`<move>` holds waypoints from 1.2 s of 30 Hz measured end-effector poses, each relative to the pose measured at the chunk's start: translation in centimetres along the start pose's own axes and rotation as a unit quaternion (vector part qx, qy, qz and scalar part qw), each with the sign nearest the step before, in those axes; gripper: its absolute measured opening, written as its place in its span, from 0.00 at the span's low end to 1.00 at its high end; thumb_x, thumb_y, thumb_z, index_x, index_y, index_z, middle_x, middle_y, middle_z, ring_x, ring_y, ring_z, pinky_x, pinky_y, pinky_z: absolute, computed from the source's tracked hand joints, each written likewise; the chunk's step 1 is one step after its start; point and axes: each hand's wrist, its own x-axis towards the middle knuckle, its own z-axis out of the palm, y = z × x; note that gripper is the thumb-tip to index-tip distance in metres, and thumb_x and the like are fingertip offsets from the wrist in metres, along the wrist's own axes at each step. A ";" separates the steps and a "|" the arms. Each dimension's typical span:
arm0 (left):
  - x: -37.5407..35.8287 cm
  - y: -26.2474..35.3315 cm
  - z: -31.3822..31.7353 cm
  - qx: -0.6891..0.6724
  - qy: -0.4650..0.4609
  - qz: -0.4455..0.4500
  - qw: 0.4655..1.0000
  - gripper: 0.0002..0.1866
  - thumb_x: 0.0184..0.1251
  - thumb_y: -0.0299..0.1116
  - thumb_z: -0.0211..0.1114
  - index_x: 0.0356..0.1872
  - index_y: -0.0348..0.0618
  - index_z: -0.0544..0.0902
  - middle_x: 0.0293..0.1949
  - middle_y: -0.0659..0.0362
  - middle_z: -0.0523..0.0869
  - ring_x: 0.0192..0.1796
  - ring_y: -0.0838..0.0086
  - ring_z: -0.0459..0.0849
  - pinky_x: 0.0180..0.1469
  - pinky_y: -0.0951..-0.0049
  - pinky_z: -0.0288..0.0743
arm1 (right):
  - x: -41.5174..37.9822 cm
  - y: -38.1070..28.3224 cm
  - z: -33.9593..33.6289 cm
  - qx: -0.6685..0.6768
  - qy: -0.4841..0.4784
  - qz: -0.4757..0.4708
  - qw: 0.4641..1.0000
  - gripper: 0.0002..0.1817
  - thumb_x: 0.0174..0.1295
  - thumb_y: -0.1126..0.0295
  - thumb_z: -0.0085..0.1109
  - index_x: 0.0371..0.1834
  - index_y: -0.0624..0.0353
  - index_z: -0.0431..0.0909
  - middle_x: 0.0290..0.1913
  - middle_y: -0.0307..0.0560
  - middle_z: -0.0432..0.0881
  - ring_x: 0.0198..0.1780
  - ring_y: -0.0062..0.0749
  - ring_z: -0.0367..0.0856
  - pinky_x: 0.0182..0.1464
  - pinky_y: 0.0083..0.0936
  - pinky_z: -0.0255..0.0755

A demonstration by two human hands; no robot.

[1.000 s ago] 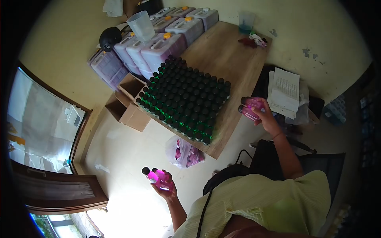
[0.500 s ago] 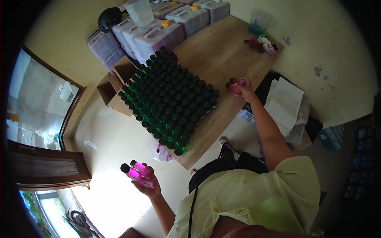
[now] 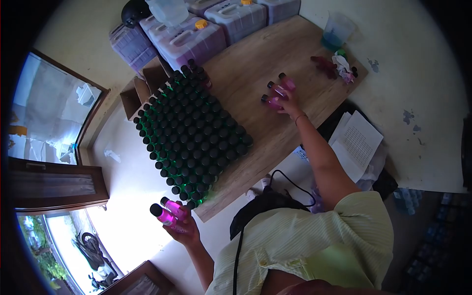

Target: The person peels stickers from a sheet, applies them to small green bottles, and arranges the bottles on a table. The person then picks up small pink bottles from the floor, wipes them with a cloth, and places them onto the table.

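My left hand (image 3: 186, 228) is closed around two small bottles of bright pink liquid (image 3: 173, 209) with black caps, held out to the left of the table's corner. Over the wooden table (image 3: 246, 59), my right hand (image 3: 290, 104) has its fingers closed on more pink bottles (image 3: 279, 91); three black caps show, fanned out and pointing left. To the left of that hand stands a dense block of black-capped bottles (image 3: 191, 132), with green showing between them. A few bottles with a pinkish tint (image 3: 202, 78) stand at the block's far end.
Large plastic jugs (image 3: 189, 42) with yellow caps line the far side, a clear pitcher (image 3: 168, 11) on top. A cup of blue-green liquid (image 3: 337, 32) and crumpled items (image 3: 339, 66) sit at the far right corner. An open cardboard box (image 3: 135, 98) stands left; papers (image 3: 359, 145) lie right.
My right hand has moved left and farther over the table, and three bottles now show in it, spread apart. The left hand keeps its two bottles. The view has shifted slightly.
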 end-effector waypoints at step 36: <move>12.5 -37.4 8.9 0.312 0.089 -0.201 0.924 0.25 0.54 0.47 0.70 0.47 0.38 0.78 0.34 0.63 0.80 0.34 0.81 0.76 0.37 0.79 0.69 | 12.9 -15.2 13.2 -0.304 -0.431 -0.217 0.821 0.18 0.48 0.68 0.67 0.42 0.60 0.76 0.35 0.49 0.81 0.36 0.35 0.82 0.38 0.30 0.77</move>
